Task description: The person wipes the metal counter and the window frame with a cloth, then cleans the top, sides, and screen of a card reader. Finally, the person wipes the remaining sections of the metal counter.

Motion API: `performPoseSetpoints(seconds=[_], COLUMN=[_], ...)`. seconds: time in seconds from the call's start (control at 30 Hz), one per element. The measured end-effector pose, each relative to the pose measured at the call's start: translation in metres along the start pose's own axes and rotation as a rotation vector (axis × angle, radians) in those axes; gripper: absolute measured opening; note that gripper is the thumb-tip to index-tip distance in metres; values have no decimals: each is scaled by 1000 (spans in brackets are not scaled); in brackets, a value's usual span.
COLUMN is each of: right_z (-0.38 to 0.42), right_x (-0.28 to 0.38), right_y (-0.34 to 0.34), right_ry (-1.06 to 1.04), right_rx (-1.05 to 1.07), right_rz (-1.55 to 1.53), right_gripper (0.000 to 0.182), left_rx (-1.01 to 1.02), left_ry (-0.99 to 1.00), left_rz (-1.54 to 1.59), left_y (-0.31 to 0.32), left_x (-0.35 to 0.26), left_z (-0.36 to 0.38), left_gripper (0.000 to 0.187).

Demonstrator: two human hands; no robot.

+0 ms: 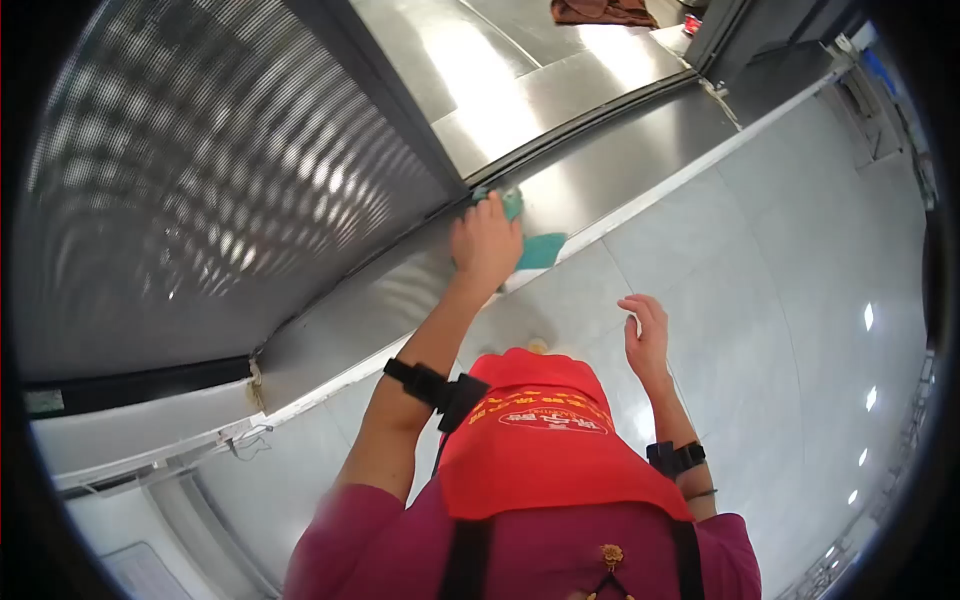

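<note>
My left hand [487, 240] presses a green cloth [541, 251] onto a grey metal sill [630, 165]. Its fingers are bent over the cloth, close to the lower corner of a dark-framed mesh screen [230, 170]. One end of the cloth hangs loose towards the sill's white front edge, and part of it is hidden under the hand. My right hand [648, 335] hovers in the air over the pale floor, thumb and fingers apart and slightly curled, touching nothing.
Beyond the opening lies a shiny metal surface [480, 70] with a brown cloth [603, 11] and a small red item [692, 24] at its far side. A dark frame [760, 40] stands at upper right. Light grey floor tiles [760, 250] stretch right. Loose wires [250, 442] hang at lower left.
</note>
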State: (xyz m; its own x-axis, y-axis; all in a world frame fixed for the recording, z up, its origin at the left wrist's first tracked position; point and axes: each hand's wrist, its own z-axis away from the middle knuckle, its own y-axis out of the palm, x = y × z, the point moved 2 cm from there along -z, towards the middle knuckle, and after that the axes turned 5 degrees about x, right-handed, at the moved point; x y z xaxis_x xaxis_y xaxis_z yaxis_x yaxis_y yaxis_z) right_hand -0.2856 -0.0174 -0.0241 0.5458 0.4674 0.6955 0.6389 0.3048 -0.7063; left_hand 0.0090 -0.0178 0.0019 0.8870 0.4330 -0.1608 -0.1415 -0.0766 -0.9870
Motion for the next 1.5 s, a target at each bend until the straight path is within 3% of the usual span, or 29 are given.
performPoseSetpoints(seconds=[0.17,0.33,0.43,0.53,0.67,0.73,0.93,1.07,1.3,1.5], right_z=[24,35,26,16,11,13,29,39,39,9], right_x=[-8,-9,-16,-13,-9,-8,-17,-21,-25,-13], right_y=[-19,-16,-15,-12,-8,-8,-13,-20,-15,0], right_ry=[111,123,93,69,58,72,118,152,156,25], right_rx=[-64,-81,-79,-80,-80,-78,-92,-116,-75,-41], right_rz=[49,48,30,-2,-12,-22,8,34,31,-31], right_gripper=[27,26,27,27,28,28,28,28,27,27], left_rx=[-206,-206,26,59,25,56,-107,-56,96,70], left_ry=[225,214,45,-52,5,37,212,188,27,-185], left_rz=[9,93,78,91,46,35,14,0,48,-28], left_y=[14,11,-8,-14,-19,-12,12,17,-15,-28], left_x=[-50,-38,-21,15,23,15,-58,-81,-13,88], left_z=[-45,-42,-26,6,21,9,-47,-66,-20,65], left_gripper=[54,41,46,49,50,49,49,50,47,48])
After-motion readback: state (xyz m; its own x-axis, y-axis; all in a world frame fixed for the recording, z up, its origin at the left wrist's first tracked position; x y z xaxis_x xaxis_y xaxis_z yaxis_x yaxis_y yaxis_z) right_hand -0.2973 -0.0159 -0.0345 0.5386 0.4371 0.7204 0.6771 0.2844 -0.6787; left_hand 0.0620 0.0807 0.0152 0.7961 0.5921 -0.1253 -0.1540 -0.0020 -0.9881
